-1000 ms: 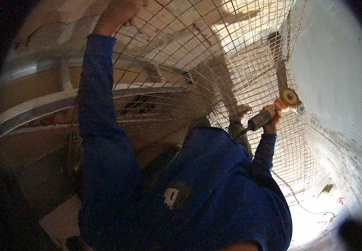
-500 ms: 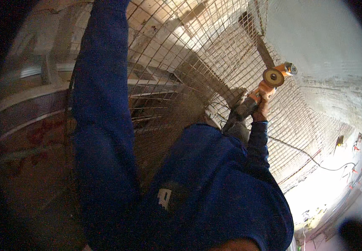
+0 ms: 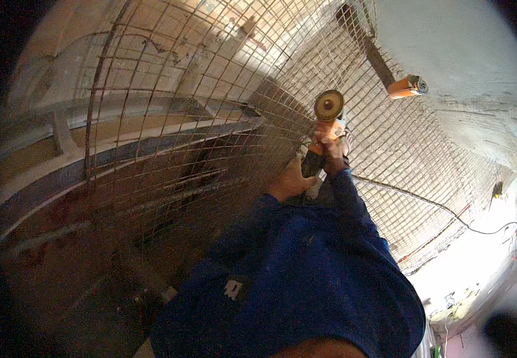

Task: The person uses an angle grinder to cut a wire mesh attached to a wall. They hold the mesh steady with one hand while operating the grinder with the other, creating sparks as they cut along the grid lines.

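Both my hands are at an orange and black angle grinder (image 3: 315,160) in front of my chest. My right hand (image 3: 332,149) wraps round its orange front part, just below the round cutting disc (image 3: 329,106), whose flat side faces me. Lower down, my left hand (image 3: 292,179) closes on the black rear body, the thumb lying along it. Some of its fingers are hidden behind the tool. A grid of thin steel bars (image 3: 145,113) spreads beyond and around the grinder. The disc appears apart from the bars, though its depth is hard to judge.
An orange cylinder (image 3: 407,88) lies by a dark wooden strip (image 3: 373,59) at the upper right, beside a pale grey surface (image 3: 461,53). A black cable (image 3: 425,200) runs rightward across the mesh. Beam-like framing (image 3: 37,173) shows at the left, behind the bars.
My left arm has come down from the upper left, and its hand now holds the grinder's rear. My right hand has brought the grinder leftward, away from the orange cylinder.
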Available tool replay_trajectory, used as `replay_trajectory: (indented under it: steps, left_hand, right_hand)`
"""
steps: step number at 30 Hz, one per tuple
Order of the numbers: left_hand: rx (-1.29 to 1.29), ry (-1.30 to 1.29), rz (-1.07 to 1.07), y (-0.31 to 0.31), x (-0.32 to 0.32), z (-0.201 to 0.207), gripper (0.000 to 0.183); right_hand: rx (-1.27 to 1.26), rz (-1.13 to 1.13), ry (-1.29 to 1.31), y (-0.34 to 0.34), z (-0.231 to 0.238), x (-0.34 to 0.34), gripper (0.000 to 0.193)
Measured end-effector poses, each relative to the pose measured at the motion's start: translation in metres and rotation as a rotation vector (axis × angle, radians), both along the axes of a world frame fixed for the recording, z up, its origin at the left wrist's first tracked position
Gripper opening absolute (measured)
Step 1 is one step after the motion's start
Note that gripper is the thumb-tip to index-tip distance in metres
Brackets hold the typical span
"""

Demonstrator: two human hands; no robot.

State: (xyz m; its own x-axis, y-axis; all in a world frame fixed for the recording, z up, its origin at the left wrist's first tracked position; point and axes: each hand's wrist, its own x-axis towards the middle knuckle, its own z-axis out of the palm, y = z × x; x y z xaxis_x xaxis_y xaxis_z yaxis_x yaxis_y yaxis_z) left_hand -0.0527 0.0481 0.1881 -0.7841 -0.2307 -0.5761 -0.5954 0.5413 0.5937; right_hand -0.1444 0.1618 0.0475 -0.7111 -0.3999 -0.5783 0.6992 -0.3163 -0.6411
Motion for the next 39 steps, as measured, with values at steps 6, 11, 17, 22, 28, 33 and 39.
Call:
replay_trajectory:
  steps: [6, 11, 17, 22, 28, 33, 39]
  left_hand:
    - [-0.070, 0.108, 0.274, 0.004, 0.014, -0.056, 0.084]
    - [-0.070, 0.011, 0.441, -0.013, 0.040, -0.084, 0.068]
    - [0.016, 0.032, 0.472, -0.042, 0.072, -0.115, 0.062]
    - [0.071, -0.120, 0.478, -0.069, 0.087, -0.124, 0.078]
    - [-0.007, 0.002, 0.407, -0.093, 0.098, -0.132, 0.055]
    - [-0.145, 0.118, 0.287, -0.109, 0.097, -0.145, 0.059]
    - [-0.026, 0.072, 0.310, -0.115, 0.092, -0.125, 0.056]
  right_hand:
    - [-0.028, 0.261, -0.196, -0.039, 0.000, 0.006, 0.027]
    - [0.032, 0.457, -0.134, -0.064, -0.002, 0.014, 0.026]
    - [0.045, 0.534, 0.230, -0.088, -0.024, 0.035, 0.027]
    - [-0.087, 0.331, -0.186, -0.112, -0.053, 0.066, 0.024]
    - [-0.083, 0.239, 0.042, -0.145, -0.086, 0.088, 0.022]
    - [-0.041, 0.203, 0.055, -0.151, -0.092, 0.089, 0.023]
    - [-0.104, 0.179, -0.089, -0.158, -0.080, 0.087, 0.024]
